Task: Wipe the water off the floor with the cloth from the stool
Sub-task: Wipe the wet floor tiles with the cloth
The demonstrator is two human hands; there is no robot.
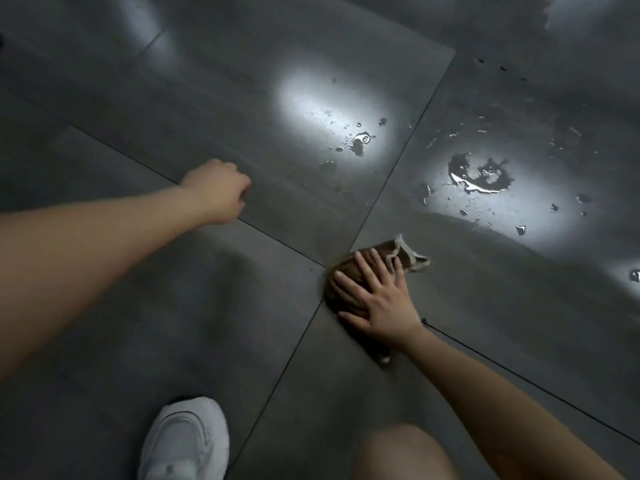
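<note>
A brown cloth (pixel 401 255) with a pale hem lies crumpled on the dark grey tiled floor (pixel 173 306), where the tile joints cross. My right hand (pixel 375 299) lies flat on it with fingers spread, pressing it down. Beyond the cloth, a curved puddle of water (pixel 479 176) and many small drops glint on the right tile. A smaller puddle (pixel 360 142) sits on the far tile. My left hand (pixel 221 188) is a loose fist held over the floor to the left, with nothing in it. The stool is out of view.
My white shoe (pixel 185 441) stands at the bottom left and my bare knee (pixel 401 455) shows at the bottom centre. A lone drop (pixel 634 275) glints at the right edge. Ceiling lights reflect as bright patches on the tiles.
</note>
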